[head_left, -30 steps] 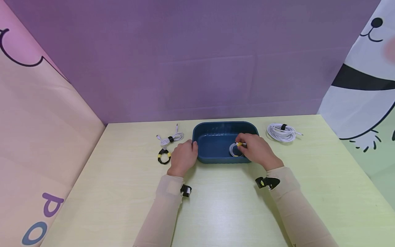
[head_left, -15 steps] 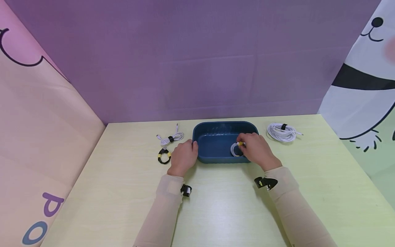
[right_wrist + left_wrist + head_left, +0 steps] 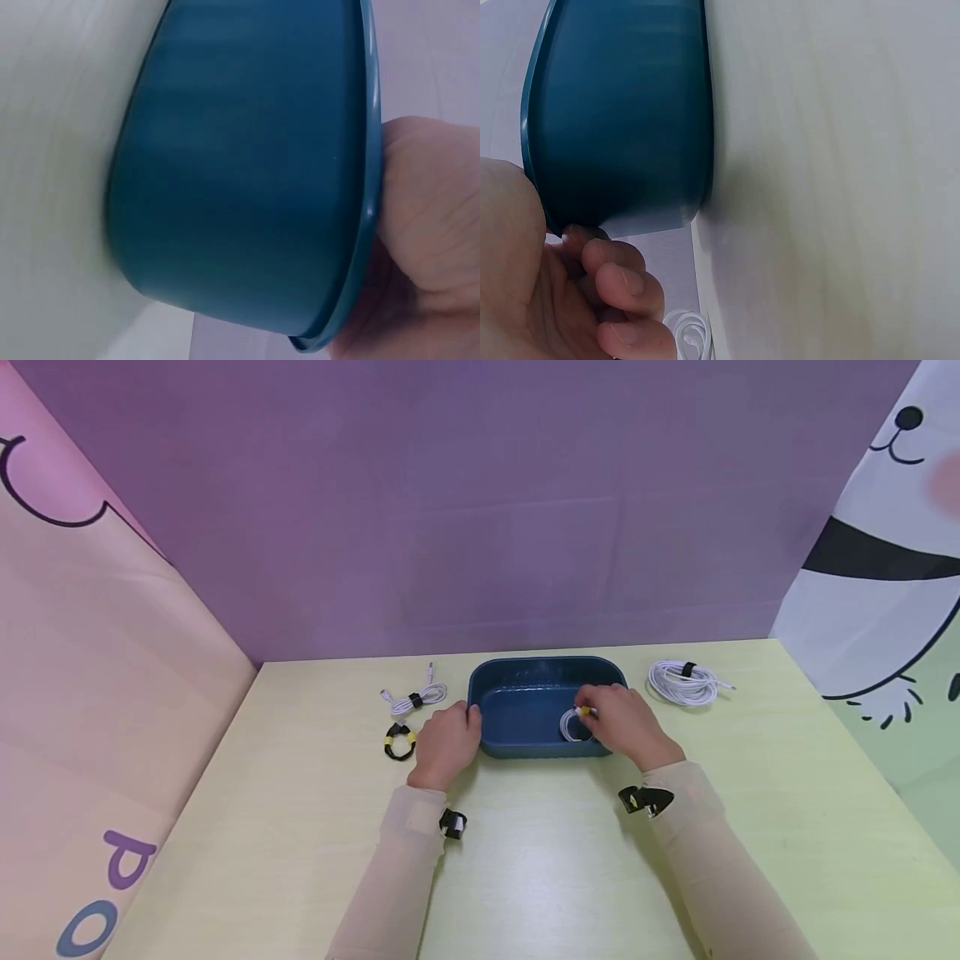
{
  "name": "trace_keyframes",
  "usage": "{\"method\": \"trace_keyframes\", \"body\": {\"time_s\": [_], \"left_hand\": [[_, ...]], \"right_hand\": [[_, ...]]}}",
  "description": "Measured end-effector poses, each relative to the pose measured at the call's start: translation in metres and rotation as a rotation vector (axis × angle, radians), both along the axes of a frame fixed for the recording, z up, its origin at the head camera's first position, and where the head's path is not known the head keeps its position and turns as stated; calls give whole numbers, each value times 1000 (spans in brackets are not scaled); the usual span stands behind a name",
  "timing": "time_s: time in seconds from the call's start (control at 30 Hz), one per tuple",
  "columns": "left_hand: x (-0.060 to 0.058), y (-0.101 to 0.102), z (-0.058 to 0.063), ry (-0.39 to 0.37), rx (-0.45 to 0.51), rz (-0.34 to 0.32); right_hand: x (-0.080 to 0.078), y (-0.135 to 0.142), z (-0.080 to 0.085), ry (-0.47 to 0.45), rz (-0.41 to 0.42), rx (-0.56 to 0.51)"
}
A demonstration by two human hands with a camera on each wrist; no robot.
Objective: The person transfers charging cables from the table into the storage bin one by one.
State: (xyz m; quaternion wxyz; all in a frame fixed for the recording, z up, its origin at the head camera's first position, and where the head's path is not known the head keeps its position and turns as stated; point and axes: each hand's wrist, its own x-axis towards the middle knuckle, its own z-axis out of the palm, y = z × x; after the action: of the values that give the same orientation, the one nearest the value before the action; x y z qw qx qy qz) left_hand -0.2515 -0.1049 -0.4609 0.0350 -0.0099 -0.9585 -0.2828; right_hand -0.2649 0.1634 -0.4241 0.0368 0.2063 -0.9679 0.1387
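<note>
A dark blue rectangular bin (image 3: 517, 749) stands on the table in the head view. My left hand (image 3: 447, 739) grips its left rim, thumb over the edge and curled fingers against the outside, as the left wrist view shows. My right hand (image 3: 626, 724) reaches over the bin's right side and pinches a small coiled white cable (image 3: 567, 727) with yellow ties, low inside the bin. The right wrist view shows only the bin's outer wall (image 3: 240, 165) and part of that hand; the fingertips are hidden behind the rim.
Left of the bin lie a white cable (image 3: 429, 694) bundled with a black strap and a small black coiled cable (image 3: 399, 745) with yellow ties. A larger white cable coil (image 3: 684, 683) lies right of the bin. A purple backdrop (image 3: 480, 510) rises behind the table.
Within the first half second my right hand shifts slightly left with the small white cable. Since then the hands hold nearly still; the head view tilts a little. The left hand stays on the rim.
</note>
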Motion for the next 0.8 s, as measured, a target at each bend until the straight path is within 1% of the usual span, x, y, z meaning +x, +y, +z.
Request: {"method": "trace_keyframes", "body": {"time_s": [0.1, 0.2, 0.27, 0.53, 0.67, 0.8], "left_hand": [[-1, 0, 0, -4, -1, 6], [-1, -1, 0, -8, -4, 12], [-1, 0, 0, -9, -6, 11], [-1, 0, 1, -8, -5, 6], [-1, 1, 1, -15, -3, 10], [-1, 1, 0, -14, 1, 11]], "right_hand": [[-4, 0, 1, 27, 35, 27], [-10, 0, 2, 26, 58, 62], [-14, -1, 3, 7, 61, 89], [-28, -3, 5, -123, 52, 181], [-30, -4, 5, -149, 58, 221], [-31, -6, 3, -165, 66, 225]]}}
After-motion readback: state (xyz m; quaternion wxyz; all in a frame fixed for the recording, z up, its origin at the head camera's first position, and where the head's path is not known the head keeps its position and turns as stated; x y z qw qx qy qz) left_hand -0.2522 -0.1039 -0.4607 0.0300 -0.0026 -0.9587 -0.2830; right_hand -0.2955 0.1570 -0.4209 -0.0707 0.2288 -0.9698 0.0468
